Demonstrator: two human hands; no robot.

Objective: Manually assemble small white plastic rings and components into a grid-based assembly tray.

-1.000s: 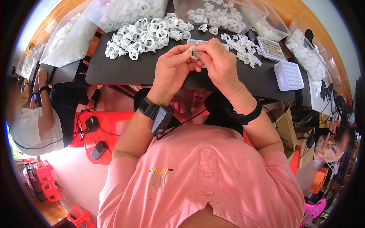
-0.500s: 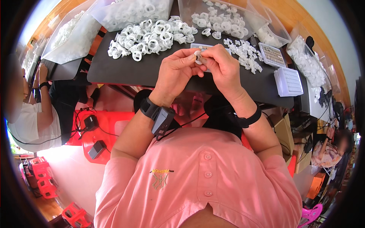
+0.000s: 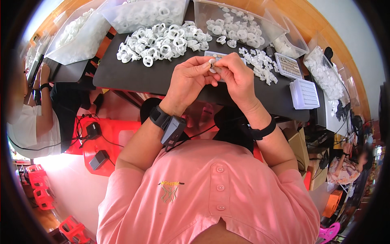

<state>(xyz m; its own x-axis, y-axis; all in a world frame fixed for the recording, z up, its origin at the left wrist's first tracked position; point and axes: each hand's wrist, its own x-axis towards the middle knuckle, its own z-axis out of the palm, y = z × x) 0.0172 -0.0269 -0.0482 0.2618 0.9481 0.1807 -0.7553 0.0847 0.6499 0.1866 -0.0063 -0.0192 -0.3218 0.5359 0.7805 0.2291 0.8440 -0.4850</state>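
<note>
Between my two hands, over the near part of the dark table [image 3: 134, 77], is a small white plastic part [image 3: 212, 62]. My left hand [image 3: 190, 77] pinches it between thumb and forefinger. The thumb and fingers of my right hand [image 3: 235, 73] are pressed together against its right side; whether they also hold a smaller piece is hidden. Just behind my hands, and partly covered by them, lies a tray [image 3: 208, 53] with small round pieces. A heap of white ring-shaped plastic parts [image 3: 162, 42] is at the back left, and small white clips [image 3: 262, 65] are scattered on the right.
Clear bins [image 3: 146, 16] of white parts line the table's back. At the right stand a tray of round pieces [image 3: 289, 66] and a stack of white trays [image 3: 304, 94]. Another person [image 3: 38, 122] sits at the left. A red stool [image 3: 105, 138] holds black adapters.
My hands stay together at the white plastic part, with only small finger movements. The whole view has shifted slightly.
</note>
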